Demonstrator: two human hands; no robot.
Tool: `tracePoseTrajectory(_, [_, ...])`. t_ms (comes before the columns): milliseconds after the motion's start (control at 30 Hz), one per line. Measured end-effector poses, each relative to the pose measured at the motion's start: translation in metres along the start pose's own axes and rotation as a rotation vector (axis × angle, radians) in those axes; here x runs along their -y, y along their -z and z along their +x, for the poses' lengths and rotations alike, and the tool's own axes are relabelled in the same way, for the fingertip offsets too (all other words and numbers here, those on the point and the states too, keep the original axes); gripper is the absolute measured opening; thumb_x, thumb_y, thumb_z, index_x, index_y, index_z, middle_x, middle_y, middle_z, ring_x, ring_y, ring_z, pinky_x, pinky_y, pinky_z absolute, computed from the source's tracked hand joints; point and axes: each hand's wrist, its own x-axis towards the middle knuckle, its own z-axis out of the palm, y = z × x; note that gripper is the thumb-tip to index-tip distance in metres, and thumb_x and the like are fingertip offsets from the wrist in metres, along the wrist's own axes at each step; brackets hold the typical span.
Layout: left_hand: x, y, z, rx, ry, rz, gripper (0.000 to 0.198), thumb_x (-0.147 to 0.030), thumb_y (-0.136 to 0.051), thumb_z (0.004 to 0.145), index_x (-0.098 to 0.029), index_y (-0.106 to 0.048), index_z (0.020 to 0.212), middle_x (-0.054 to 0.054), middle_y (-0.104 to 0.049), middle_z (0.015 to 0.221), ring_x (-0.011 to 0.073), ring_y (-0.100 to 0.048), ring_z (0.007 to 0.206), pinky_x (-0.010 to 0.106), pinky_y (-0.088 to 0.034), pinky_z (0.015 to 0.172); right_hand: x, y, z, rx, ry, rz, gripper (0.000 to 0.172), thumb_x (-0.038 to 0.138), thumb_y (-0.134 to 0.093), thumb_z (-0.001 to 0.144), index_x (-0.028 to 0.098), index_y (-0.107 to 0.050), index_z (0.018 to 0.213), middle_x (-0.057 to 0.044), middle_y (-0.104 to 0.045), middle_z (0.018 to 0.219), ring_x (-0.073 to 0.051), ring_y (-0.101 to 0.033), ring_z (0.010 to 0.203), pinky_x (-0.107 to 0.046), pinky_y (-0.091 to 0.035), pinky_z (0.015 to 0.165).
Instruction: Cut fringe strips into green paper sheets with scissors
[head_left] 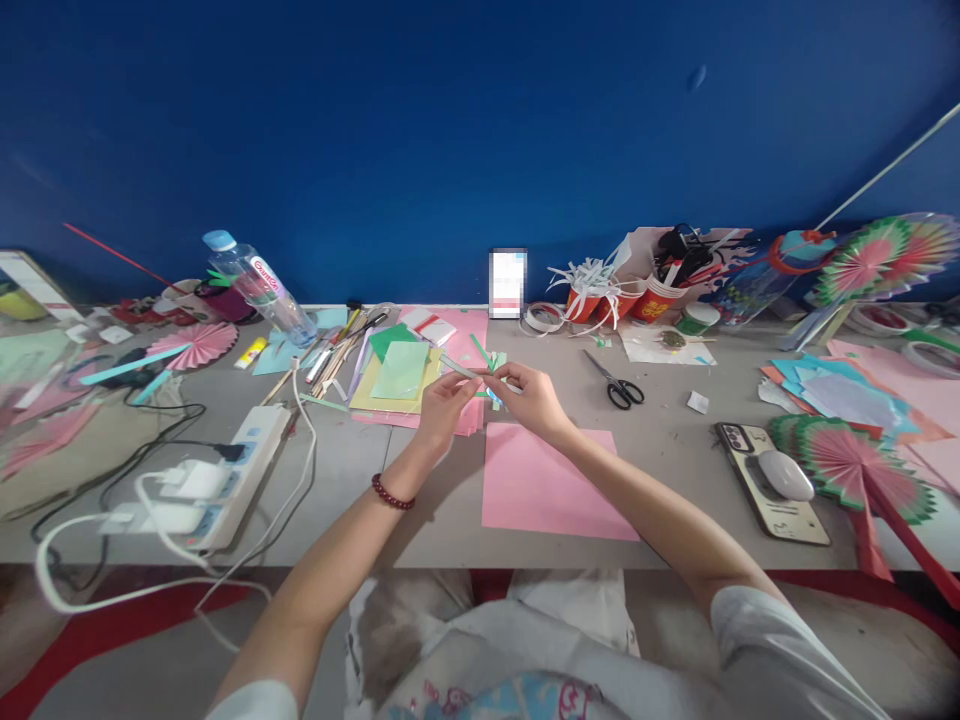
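Observation:
Above the middle of the table, my left hand (444, 408) and my right hand (531, 396) meet, fingertips pinched close together. Between them runs a thin pale paper strip (456, 367), its far end sticking out past my left fingers. Green paper strips (480, 350) show just behind my right fingertips; whether they are joined to the pale strip I cannot tell. A pink paper sheet (551, 485) lies flat below my right forearm. Left of my hands is a stack of coloured paper with a light green sheet (405, 370) on top.
Scissors (616, 383) lie to the right. A phone (508, 285) leans on the blue wall, with paper cups (660, 300) of tools beside it. At left are a tilted bottle (274, 295) and a power strip (244, 470) with loose cables. A mouse (785, 474) rests on another phone (757, 500) at right.

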Motion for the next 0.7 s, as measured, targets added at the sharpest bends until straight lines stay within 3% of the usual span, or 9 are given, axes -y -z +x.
tracePoseTrajectory(200, [-0.0016,-0.0008,-0.0012,-0.107,0.035,0.017,0.022,-0.04,-0.073,0.071,-0.018,-0.072,0.07,0.006,-0.072,0.082,0.0209,-0.064,0.088,0.031,-0.048,0.079,0.0006,0.0002,-0.0008,0.038,0.026,-0.013,0.023,0.038,-0.053,0.082,0.019,-0.064,0.075,0.005,-0.041,0.055,-0.01,-0.034,0.053,-0.023,-0.028,0.055])
tracePoseTrajectory(400, [0.0003,0.0023,0.0003,-0.107,0.047,0.007,0.022,-0.039,-0.065,0.076,-0.018,-0.074,0.075,0.005,-0.071,0.082,0.0173,-0.062,0.08,0.028,-0.047,0.074,-0.0018,-0.0015,0.0005,0.048,0.032,-0.005,0.022,0.035,-0.051,0.083,0.019,-0.065,0.079,0.004,-0.048,0.057,-0.011,-0.037,0.055,-0.023,-0.03,0.056])
tracePoseTrajectory(700, [-0.0018,0.0,0.0012,-0.05,0.013,-0.02,0.031,-0.041,-0.054,0.084,-0.018,-0.073,0.081,0.009,-0.072,0.093,0.0217,-0.064,0.094,0.031,-0.05,0.075,-0.0028,-0.0011,-0.0003,0.063,0.041,-0.02,0.022,0.033,-0.048,0.084,0.019,-0.065,0.081,0.004,-0.048,0.057,-0.011,-0.037,0.055,-0.023,-0.03,0.056])
